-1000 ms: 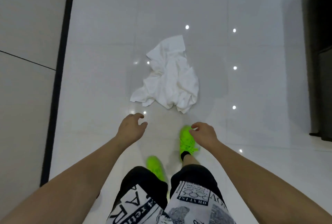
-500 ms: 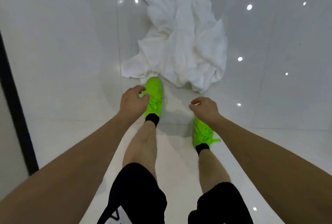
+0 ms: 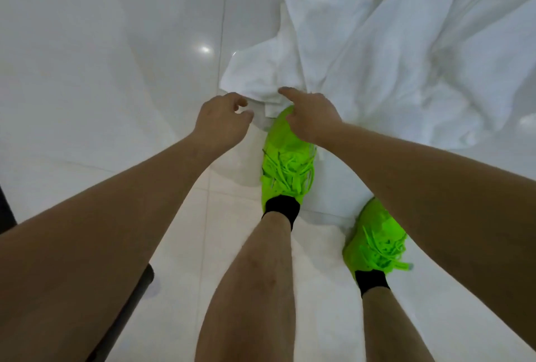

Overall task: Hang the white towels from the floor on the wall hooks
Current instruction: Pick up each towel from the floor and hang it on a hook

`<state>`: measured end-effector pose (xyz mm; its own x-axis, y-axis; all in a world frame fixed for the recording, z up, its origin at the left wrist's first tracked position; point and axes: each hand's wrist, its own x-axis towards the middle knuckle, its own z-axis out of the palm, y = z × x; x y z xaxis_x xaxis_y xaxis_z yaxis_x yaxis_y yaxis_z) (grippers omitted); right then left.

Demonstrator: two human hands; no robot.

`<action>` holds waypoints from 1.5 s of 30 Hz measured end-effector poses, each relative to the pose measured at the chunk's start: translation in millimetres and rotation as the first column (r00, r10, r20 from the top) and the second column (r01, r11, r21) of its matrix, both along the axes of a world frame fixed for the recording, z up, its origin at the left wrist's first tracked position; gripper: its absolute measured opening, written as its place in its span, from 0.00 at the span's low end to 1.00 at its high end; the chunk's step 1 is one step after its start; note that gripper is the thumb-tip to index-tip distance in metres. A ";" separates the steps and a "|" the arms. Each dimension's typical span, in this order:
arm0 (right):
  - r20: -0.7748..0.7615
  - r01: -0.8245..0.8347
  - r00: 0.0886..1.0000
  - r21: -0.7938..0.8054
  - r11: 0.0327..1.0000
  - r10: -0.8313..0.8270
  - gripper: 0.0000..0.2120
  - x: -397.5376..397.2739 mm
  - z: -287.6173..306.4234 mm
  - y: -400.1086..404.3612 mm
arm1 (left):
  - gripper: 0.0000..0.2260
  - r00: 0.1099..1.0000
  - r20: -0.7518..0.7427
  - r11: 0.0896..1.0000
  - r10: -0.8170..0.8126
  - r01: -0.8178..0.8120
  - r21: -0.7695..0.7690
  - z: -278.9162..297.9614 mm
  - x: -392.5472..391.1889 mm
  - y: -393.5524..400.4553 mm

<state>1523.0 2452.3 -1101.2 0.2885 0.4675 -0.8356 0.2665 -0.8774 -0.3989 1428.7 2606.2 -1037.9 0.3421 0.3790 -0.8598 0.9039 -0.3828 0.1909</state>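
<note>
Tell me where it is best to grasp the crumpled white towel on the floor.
Probably the near-left corner of the crumpled white cloth towel, from above: it lies flat and free on the glossy white tile floor, just beyond both hands and the front green shoe.

Two bare hands, left hand (image 3: 222, 120) and right hand (image 3: 309, 116), reach toward a crumpled white towel (image 3: 391, 51) at upper right, above green sneakers (image 3: 287, 164).

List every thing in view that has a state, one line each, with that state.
white towels: crumpled in a heap on the floor, not hung.
left hand: fingers loosely curled, holding nothing, just short of the towel's near corner.
right hand: fingers extended over the towel's near edge, no grip visible.
green shoes: laced, standing on the floor.
</note>
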 end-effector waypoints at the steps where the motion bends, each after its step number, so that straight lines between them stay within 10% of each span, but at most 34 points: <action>1: 0.008 -0.108 0.994 0.011 0.994 0.108 0.31 -3.1 -6.8 5.4 | 0.17 1.000 -0.010 1.000 0.009 -0.009 -0.001 -7.2 -5.3 0.1; 7: 0.146 -0.344 0.927 -0.028 0.939 0.344 0.21 6.7 -21.9 28.8 | 0.16 0.997 -0.061 0.999 0.042 -0.043 -0.020 -23.4 -37.3 -14.3; 17: 0.442 -0.206 0.884 0.071 0.976 0.154 0.07 21.0 8.0 23.0 | 0.15 0.998 -0.022 0.997 0.064 -0.065 -0.039 -7.4 -20.6 -48.5; 25: 0.486 -0.064 0.873 0.183 0.981 -0.034 0.15 43.2 88.0 -10.8 | 0.15 0.990 0.061 0.992 0.124 -0.125 0.022 62.8 17.6 -70.8; 38: 0.573 -0.098 0.806 0.373 0.923 -0.146 0.12 138.3 459.7 -74.2 | 0.23 0.910 0.396 0.962 -0.124 0.013 0.272 412.7 113.3 -111.6; 45: 0.645 -0.084 0.711 0.474 0.877 -0.281 0.10 197.2 715.4 -144.9 | 0.32 0.704 0.602 0.916 -0.377 0.185 0.357 655.7 188.7 -155.7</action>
